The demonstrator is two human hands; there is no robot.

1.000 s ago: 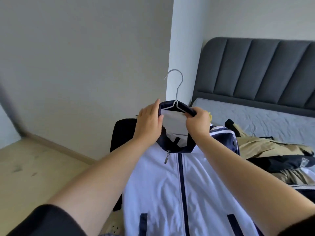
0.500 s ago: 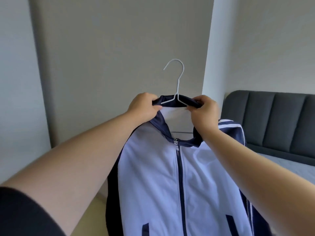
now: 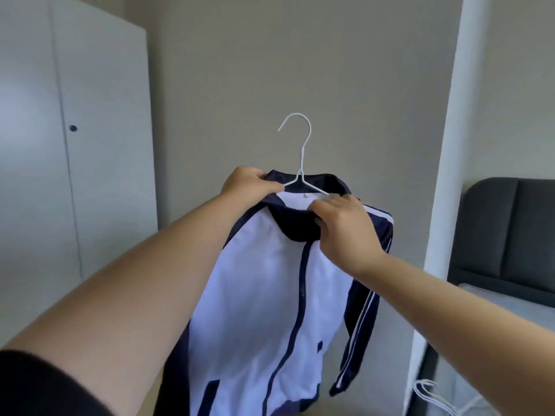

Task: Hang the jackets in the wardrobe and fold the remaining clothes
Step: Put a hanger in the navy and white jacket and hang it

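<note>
Two hands up in mid-frame, both on one garment. Left hand (image 3: pixel 249 183) is clamped on the left side of the navy collar (image 3: pixel 300 229), fingers curled over the fabric right where the left arm of the hanger (image 3: pixel 300 151) goes in. Right hand (image 3: pixel 339 223) is seen from the back, fingers curled and gripping the right front of the collar, just below the right arm of the hanger. White-and-navy zip jacket (image 3: pixel 264 295) is on the white wire hanger, held in the air in front of the person, front facing the camera and zip closed. Its body hangs down to the bottom edge, and its right sleeve (image 3: pixel 360 319), navy with white stripes, dangles free. Hanger hook points up and left, touching nothing.

Wardrobe (image 3: pixel 99 115) is at far left, white doors closed, with a small dark knob (image 3: pixel 73 127), well apart from the jacket. Beige wall (image 3: pixel 270 70) is behind. White pillar (image 3: pixel 450 145) is to the right, with a dark grey headboard (image 3: pixel 510 235) and a grey mattress edge (image 3: pixel 495 298) past it. Thin white items (image 3: pixel 429 394) low at right, too blurred to tell. Black sleeve (image 3: pixel 39 385) at near left.
</note>
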